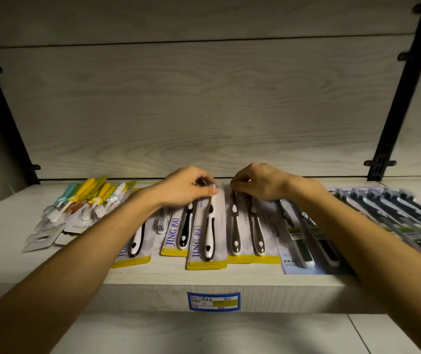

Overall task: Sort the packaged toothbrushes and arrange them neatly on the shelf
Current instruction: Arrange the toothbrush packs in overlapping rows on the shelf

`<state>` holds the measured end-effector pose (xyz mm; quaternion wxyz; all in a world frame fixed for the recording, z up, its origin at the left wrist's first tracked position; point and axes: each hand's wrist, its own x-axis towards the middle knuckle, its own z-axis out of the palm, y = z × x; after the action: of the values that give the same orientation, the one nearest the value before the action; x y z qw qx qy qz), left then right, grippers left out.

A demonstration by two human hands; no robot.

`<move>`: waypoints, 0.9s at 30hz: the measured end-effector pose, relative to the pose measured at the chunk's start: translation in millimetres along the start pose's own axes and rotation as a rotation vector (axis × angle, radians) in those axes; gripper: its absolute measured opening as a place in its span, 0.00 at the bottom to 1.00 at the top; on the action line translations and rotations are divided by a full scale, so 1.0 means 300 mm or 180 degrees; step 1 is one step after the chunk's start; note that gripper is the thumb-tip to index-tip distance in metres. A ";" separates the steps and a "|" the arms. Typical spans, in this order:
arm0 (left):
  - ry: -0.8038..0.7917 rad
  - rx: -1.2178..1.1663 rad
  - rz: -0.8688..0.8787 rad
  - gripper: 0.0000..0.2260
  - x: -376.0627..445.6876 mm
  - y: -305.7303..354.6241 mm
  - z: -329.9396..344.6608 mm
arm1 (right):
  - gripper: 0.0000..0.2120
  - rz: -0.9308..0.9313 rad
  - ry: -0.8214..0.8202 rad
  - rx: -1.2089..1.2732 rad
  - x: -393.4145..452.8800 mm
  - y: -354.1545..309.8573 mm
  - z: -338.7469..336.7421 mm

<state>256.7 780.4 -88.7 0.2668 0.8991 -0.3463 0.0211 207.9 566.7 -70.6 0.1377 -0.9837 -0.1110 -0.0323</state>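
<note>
A row of yellow-edged "JING PAI" toothbrush packs [199, 241] lies across the middle of the pale wooden shelf [153, 279]. My left hand [187, 186] pinches the top end of the pack with the white-and-black brush [209, 236]. My right hand [257, 182] pinches the top end of the neighbouring double pack with two brown-and-white brushes [246, 236]. Both hands sit at the far ends of the packs, close to the back wall. Another JING PAI pack [134, 247] lies partly under my left forearm.
Children's toothbrush packs in yellow and blue [84, 205] are heaped at the shelf's left. Blue-carded packs [303, 241] and a fanned row of dark-handled packs [403, 215] fill the right. A blue price label [214, 300] sits on the shelf's front edge. Black brackets [393, 118] flank the bay.
</note>
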 end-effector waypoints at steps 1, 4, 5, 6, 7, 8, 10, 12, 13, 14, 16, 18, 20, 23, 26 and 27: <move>-0.0029 0.0270 -0.0014 0.13 -0.001 0.000 0.012 | 0.14 0.0008 0.0037 0.0018 0.001 0.000 0.002; 0.0144 0.0571 -0.0052 0.16 -0.001 0.003 0.028 | 0.13 0.0013 0.0050 0.0029 0.002 -0.003 0.008; 0.0164 0.0583 -0.0052 0.16 0.000 0.004 0.033 | 0.14 0.0009 0.0025 0.0028 0.003 -0.005 0.009; 0.0150 0.0602 -0.0049 0.17 0.001 0.006 0.039 | 0.14 0.0013 0.0008 0.0037 0.004 -0.007 0.012; 0.0125 0.0612 -0.0046 0.18 0.003 0.006 0.043 | 0.14 0.0021 0.0002 0.0052 0.005 -0.009 0.014; 0.0109 0.0594 -0.0058 0.20 0.005 0.006 0.039 | 0.15 0.0033 0.0011 0.0069 0.005 -0.010 0.018; 0.0171 0.0485 -0.0161 0.23 0.008 0.001 0.013 | 0.16 0.0049 0.0066 0.0107 0.006 -0.012 0.024; 0.0291 0.0451 -0.0330 0.23 0.010 -0.020 -0.021 | 0.19 0.0038 0.0151 0.0099 0.008 -0.017 0.031; 0.0271 0.0489 -0.0415 0.23 0.009 -0.032 -0.034 | 0.20 0.0021 0.0206 0.0067 0.011 -0.021 0.036; 0.0165 0.0536 -0.0476 0.21 0.004 -0.038 -0.041 | 0.22 0.0000 0.0257 0.0052 0.013 -0.024 0.043; -0.0064 0.0607 -0.0501 0.18 -0.007 -0.043 -0.038 | 0.26 -0.0023 0.0274 0.0137 0.015 -0.035 0.061; -0.0030 0.0615 -0.0513 0.14 -0.009 -0.050 -0.037 | 0.28 -0.0054 0.0150 0.0174 0.016 -0.050 0.081; 0.0058 0.0515 -0.0536 0.11 -0.007 -0.056 -0.052 | 0.24 -0.0126 0.0073 0.0076 0.020 -0.055 0.096; 0.0229 0.0263 -0.0555 0.09 -0.016 -0.069 -0.087 | 0.22 -0.0069 0.0049 0.0204 0.021 -0.053 0.087; 0.0342 0.0091 -0.0559 0.11 -0.025 -0.073 -0.115 | 0.23 -0.0040 0.0027 0.0310 0.020 -0.050 0.077; 0.0366 0.0050 -0.0549 0.12 -0.026 -0.071 -0.121 | 0.23 -0.0051 0.0021 0.0328 0.021 -0.050 0.077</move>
<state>269.7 816.3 -69.2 0.2800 0.9250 -0.2516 0.0524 211.3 588.5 -88.1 0.1883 -0.9743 -0.1198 -0.0308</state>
